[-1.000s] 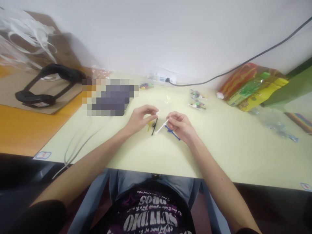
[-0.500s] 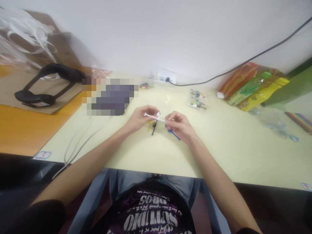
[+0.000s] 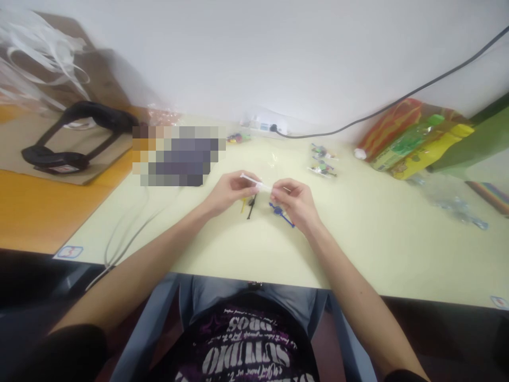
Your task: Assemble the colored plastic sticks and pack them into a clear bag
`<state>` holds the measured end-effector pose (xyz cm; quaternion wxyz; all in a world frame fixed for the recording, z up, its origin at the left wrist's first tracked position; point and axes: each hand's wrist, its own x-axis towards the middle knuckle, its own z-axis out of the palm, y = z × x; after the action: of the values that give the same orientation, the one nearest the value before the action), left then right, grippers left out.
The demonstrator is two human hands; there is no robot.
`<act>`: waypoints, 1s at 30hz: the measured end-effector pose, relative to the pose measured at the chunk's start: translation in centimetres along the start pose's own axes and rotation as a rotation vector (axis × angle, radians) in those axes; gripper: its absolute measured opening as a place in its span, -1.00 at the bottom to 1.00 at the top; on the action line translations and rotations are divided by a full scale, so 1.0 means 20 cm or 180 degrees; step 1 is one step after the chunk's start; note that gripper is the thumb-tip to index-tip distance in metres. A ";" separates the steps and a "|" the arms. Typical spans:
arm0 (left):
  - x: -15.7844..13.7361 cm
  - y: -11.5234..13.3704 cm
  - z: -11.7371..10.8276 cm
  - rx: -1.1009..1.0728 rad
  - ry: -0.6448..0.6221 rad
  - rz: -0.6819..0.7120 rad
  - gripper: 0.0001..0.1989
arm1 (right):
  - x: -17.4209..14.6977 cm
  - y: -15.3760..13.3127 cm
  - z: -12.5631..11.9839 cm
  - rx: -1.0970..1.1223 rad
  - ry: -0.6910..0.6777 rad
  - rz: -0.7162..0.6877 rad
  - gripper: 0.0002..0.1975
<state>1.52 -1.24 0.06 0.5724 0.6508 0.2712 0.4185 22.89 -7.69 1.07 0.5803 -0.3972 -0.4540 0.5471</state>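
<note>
A thin white plastic stick-like piece (image 3: 249, 180) is pinched between my two hands above the table. My left hand (image 3: 226, 193) closes on its middle, the left tip sticking up past the fingers. My right hand (image 3: 299, 200) grips the opposite end in a pinch; the fingers partly hide that end. Beneath the right hand lies a blue plastic piece (image 3: 278, 211) with a round middle and narrow arms. Near the left fingertips are a black piece (image 3: 251, 206) and a yellow piece (image 3: 243, 205), both partly hidden. What kind of parts these are I cannot tell.
Bagged small coloured parts (image 3: 323, 160) lie at the back right, more coloured parts (image 3: 237, 138) at the back. A black cable (image 3: 338, 133) runs to a power strip (image 3: 262, 126). Bottles (image 3: 405, 143) stand right. A pixelated dark object (image 3: 183, 156) and a black frame (image 3: 79, 135) are left.
The white piece has turned slightly, its left end now higher, and its middle sits in my left fingers. My right hand has shifted a little, uncovering more of the blue piece.
</note>
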 end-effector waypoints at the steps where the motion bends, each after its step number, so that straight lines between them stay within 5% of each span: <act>1: 0.00 0.00 0.00 -0.0014 0.0004 0.0006 -0.63 | 0.00 0.00 0.00 -0.0089 0.0030 -0.0038 -0.66; 19: -0.01 0.02 0.01 -0.0026 -0.0253 -0.0154 -0.65 | -0.02 0.01 0.00 -0.0810 -0.0372 -0.0253 -0.74; 30: -0.01 0.05 0.02 0.0206 -0.0447 -0.0202 -0.69 | -0.03 -0.01 0.01 -0.1243 -0.0218 -0.0549 -0.70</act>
<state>1.57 -1.79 0.92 0.5817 0.6879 0.2643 0.3444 22.72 -8.27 1.31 0.5212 -0.4430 -0.6032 0.4103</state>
